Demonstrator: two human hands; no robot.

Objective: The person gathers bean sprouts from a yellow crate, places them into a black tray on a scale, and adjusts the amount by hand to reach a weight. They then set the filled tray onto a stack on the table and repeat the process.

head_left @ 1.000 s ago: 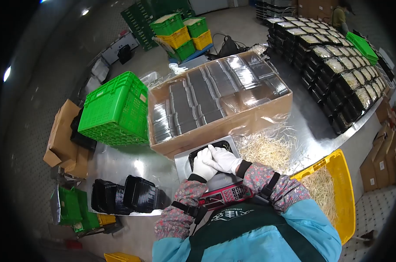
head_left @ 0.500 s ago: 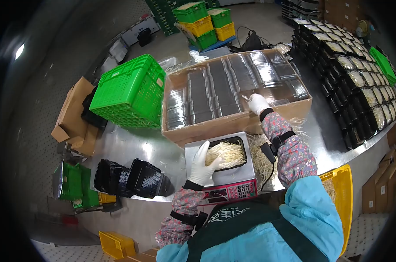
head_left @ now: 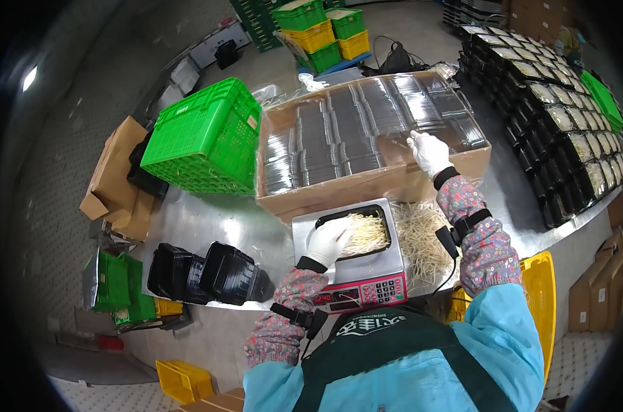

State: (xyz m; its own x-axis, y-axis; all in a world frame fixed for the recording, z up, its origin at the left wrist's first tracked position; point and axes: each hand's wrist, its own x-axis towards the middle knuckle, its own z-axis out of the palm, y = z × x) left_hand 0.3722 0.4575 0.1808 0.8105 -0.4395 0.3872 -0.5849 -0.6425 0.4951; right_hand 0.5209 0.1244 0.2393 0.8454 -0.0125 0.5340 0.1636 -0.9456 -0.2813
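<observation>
A black tray of pale sprouts (head_left: 365, 235) sits on a weighing scale (head_left: 304, 237) with a red keypad front. My left hand (head_left: 327, 242), in a white glove, rests on the tray's left side, fingers together over the sprouts; what they grip is hidden. Above the right front of a cardboard box (head_left: 325, 193) full of stacked clear lids (head_left: 311, 130) is my gloved right hand (head_left: 429, 152). Its fingers are pinched, and anything between them is too small to make out. Loose sprouts (head_left: 421, 237) lie right of the scale.
A green crate (head_left: 205, 137) stands left of the box. Empty black trays (head_left: 228, 275) lie at the table's front left. Filled trays (head_left: 552, 117) are stacked high on the right. A yellow crate (head_left: 539, 302) is beside my right arm. Part of another person shows far right.
My right hand has moved right and slightly up over the box edge. My left hand's fingers have closed together at the tray, where they were spread before.
</observation>
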